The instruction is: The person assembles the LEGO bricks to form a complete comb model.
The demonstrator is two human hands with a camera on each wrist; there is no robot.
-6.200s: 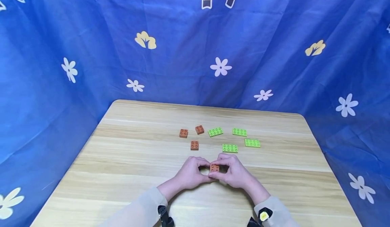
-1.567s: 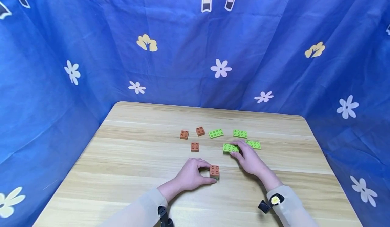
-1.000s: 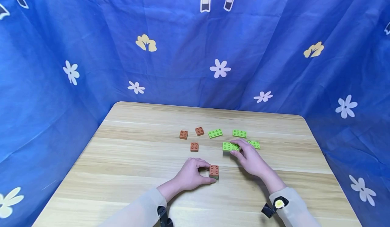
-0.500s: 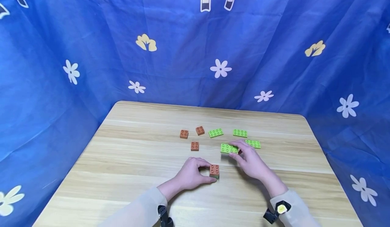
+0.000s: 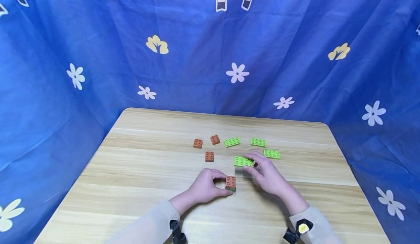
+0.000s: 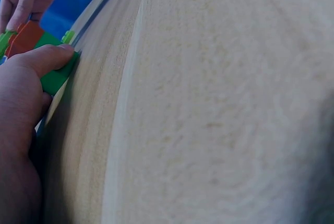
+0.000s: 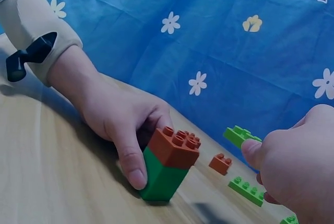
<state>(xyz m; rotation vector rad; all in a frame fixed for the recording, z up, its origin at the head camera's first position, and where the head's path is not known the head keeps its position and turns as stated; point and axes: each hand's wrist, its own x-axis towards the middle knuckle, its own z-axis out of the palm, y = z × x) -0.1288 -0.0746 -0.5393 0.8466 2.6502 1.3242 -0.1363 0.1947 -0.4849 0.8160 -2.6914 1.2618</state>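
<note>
My left hand holds a small stack between thumb and fingers on the table. An orange-brown four-stud toy brick tops the stack, over a taller green block. The left wrist view shows the thumb against the green block. My right hand pinches a flat lime-green toy brick by its right end. In the right wrist view this lime brick is raised off the table, apart from the stack, studs up.
Three loose orange-brown bricks lie beyond the left hand. Three flat lime bricks lie further back and right. Behind the wooden table hangs a blue patterned cloth.
My right hand has left the stack, taken hold of the nearest lime brick and lifted it. Lately it carries it left and nearer to the stack. The left hand stays put.
</note>
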